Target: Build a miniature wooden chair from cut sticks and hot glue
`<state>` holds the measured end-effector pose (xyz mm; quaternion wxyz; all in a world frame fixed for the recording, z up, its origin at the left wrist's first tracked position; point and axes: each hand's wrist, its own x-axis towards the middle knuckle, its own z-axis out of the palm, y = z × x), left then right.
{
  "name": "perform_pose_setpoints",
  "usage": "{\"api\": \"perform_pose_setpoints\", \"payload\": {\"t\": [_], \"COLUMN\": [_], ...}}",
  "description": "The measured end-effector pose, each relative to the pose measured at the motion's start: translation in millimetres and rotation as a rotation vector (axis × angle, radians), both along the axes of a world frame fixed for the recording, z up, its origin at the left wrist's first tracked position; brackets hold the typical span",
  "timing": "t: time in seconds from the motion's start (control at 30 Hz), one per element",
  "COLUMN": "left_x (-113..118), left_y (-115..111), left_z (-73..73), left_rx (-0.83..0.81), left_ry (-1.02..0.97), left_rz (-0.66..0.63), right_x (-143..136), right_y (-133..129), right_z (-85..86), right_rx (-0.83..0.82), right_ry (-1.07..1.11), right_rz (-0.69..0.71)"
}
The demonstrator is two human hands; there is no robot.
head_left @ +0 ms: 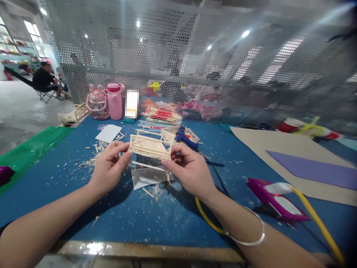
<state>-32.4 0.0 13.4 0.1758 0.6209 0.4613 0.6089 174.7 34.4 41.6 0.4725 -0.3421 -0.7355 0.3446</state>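
Observation:
Between both hands a small stick-built wooden model frame is held up above the blue table. My left hand pinches its left end between thumb and fingers. The right end is gripped by my right hand, its thumb at the lower front corner and its fingers curled behind. Below the model lie a pale sheet and a few loose sticks. Just behind my right hand rests a blue glue gun, with more stick pieces beside it.
Bundled sticks, a pink bottle and a pink jug stand along the perforated metal screen. At right are a magenta device with a yellow cable and a purple sheet. A person sits far left.

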Motion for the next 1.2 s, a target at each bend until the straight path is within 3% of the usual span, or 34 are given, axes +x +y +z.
{"api": "perform_pose_setpoints", "payload": {"t": [0.23,0.5,0.63,0.83,0.97,1.1,1.2], "left_x": [-4,-15,-22,-15,-4,0,-2], "left_y": [14,40,39,32,33,39,42], "left_z": [-7.0,-26.8,-24.8,-19.2,-22.9,-25.7,-24.5], "left_rx": [-0.031,-0.329,-0.361,-0.350,-0.326,-0.267,-0.249], "left_ry": [0.069,0.123,0.130,0.198,0.274,0.343,0.358], "left_rz": [0.008,-0.079,-0.014,0.030,-0.002,0.005,0.040], "right_x": [0,-5,5,44,59,60,60], "right_y": [23,52,56,93,123,138,144], "right_z": [-11.7,-36.9,-25.8,3.0,-6.5,-21.0,-22.7], "right_rx": [0.183,0.081,0.061,0.090,0.027,0.003,0.037], "right_ry": [-0.146,-0.394,-0.488,-0.735,-1.006,-1.187,-1.259], "right_rz": [-0.104,-0.166,-0.205,-0.501,-0.618,-0.612,-0.591]}}
